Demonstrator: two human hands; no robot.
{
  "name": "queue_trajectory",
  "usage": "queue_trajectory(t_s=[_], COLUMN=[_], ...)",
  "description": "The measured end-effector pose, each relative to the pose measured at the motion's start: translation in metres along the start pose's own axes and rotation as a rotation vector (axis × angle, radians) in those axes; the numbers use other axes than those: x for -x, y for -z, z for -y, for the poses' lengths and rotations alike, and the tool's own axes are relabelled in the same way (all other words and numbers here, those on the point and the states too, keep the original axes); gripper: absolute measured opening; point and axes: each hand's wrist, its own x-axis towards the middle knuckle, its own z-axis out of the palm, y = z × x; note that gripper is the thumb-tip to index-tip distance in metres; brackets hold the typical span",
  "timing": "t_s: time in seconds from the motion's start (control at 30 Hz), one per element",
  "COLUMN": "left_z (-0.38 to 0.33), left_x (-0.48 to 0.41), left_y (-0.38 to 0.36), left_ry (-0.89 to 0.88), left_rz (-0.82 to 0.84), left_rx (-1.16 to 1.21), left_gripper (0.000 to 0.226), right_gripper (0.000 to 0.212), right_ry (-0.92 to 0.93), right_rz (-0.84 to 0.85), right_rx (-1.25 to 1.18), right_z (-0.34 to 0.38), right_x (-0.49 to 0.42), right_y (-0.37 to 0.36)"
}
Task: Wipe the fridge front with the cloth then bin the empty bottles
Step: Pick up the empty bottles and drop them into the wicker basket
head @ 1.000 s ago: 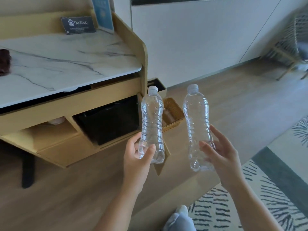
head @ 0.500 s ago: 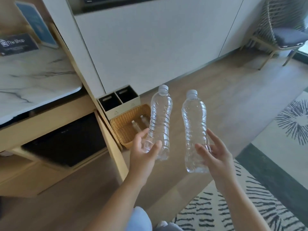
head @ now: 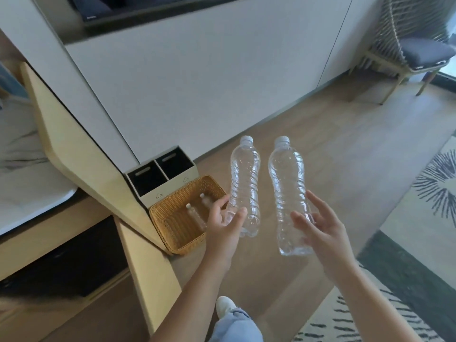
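Observation:
I hold two clear empty plastic bottles upright, one in each hand. My left hand [head: 223, 224] grips the lower part of the left bottle [head: 244, 178]. My right hand [head: 320, 227] grips the base half of the right bottle [head: 287, 188]. Both carry white caps. Just left of my left hand, a wicker basket [head: 170, 229] sits on the floor with two small bottles [head: 197, 215] lying inside. Behind it stands a two-compartment bin [head: 170, 187] with recycling marks. The dark fridge front [head: 74, 257] shows under the counter at lower left.
A wooden side panel [head: 81, 154] of the marble-topped counter [head: 22, 174] slants between me and the bin. A white wall cabinet [head: 209, 77] runs behind. A woven chair [head: 409, 53] stands at the far right. A patterned rug [head: 419, 243] covers the floor on the right.
My view has swung right and forward, so the basket and bin now lie closer, beside my left hand. Both bottles stay held upright in the same grips.

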Motion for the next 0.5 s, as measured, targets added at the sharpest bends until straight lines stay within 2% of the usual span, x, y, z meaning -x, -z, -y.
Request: queue_trajectory(t_s=[0.1, 0.2, 0.4, 0.5], left_z=[-0.015, -0.018, -0.007, 0.002], left_x=[-0.046, -0.079, -0.111, -0.119], left_y=[0.0, 0.003, 0.006, 0.006], left_ry=[-0.014, -0.028, 0.003, 0.023], left_rz=[-0.042, -0.122, -0.283, -0.405], left_rx=[0.022, 0.019, 0.017, 0.062], left_gripper=[0.046, 0.046, 0.044, 0.033], right_gripper=[0.057, 0.06, 0.054, 0.058], right_ry=[0.059, 0.079, 0.049, 0.009], right_rz=[-0.024, -0.013, 0.143, 0.221], right_rx=[0.002, -0.023, -0.017, -0.023], right_z=[0.013, 0.019, 0.012, 0.004], right_x=[-0.044, -0.078, -0.134, -0.168], right_y=[-0.013, -0.025, -0.046, -0.057])
